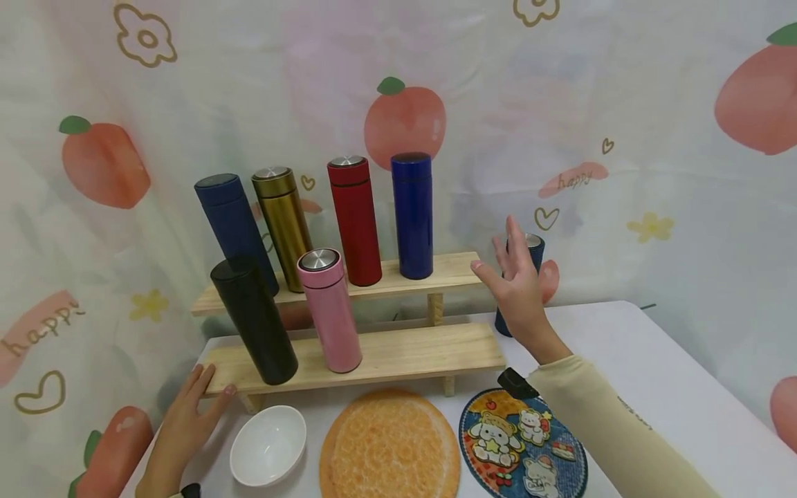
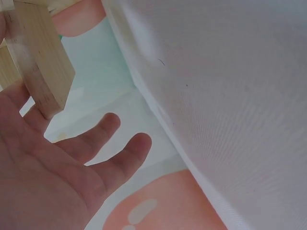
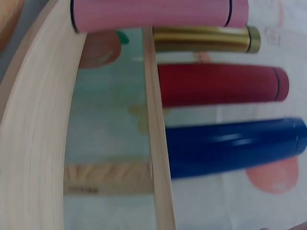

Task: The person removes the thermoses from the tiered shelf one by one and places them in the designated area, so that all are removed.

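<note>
while spread, left hand (image 1: 187,423) against shelf (image 1: 423,347)

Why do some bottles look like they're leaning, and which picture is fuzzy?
Head view: the black bottle seems to lean, probably from wide-lens stretching; right wrist view: the fuzzy one, with soft edges, pale glare on the shiny blue bottle, and the lower shelf looking curved; left wrist view: dimmer, the white surface looking greyish.
</note>
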`<state>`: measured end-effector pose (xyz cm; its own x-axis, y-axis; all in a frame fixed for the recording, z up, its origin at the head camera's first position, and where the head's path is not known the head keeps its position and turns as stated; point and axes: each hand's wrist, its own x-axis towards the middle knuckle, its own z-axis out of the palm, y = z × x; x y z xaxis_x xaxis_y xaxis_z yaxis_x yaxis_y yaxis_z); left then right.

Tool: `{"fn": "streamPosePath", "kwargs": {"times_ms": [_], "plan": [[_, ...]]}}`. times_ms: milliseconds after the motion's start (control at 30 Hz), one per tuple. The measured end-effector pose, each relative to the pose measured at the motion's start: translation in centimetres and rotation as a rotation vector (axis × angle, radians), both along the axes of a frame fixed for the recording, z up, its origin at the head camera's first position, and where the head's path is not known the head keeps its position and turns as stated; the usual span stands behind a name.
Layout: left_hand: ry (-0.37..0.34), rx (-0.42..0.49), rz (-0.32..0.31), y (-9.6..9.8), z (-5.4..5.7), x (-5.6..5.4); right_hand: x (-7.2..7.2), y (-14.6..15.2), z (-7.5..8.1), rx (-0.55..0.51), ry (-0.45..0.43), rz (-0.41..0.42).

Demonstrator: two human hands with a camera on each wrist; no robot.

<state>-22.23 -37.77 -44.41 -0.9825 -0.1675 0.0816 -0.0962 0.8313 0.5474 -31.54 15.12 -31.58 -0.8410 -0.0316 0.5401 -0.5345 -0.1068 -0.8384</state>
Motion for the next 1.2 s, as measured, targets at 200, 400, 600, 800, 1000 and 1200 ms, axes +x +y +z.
{"fn": "streamPosePath", "kwargs": {"times_ms": [200, 400, 600, 800, 1000, 1200], "plan": [[-0.006, -0.002, 0.007, 0.0, 0.1, 0.0, 0.7, -3.4, -0.5, 0.032, 0.001, 0.052], [-0.068, -0.011, 0.022, 0.1, 0.4, -0.2, 1.3, -6.6, -1.5, 0.045, 0.016, 0.1], [-0.056, -0.005, 0.019, 0.2, 0.5, -0.1, 1.6, -9.6, -2.5, 0.042, 0.021, 0.164], [-0.088, 0.02, 0.028, 0.3, 0.5, -0.1, 2.1, -11.8, -3.1, 0.061, -0.001, 0.211], [-0.111, 0.016, 0.036, 0.2, 0.5, -0.3, 2.4, -13.9, -3.8, 0.088, -0.067, 0.245], [-0.087, 0.015, 0.033, 0.0, 0.2, -0.3, 2.5, -15.9, -4.5, 0.108, -0.141, 0.254]]}}
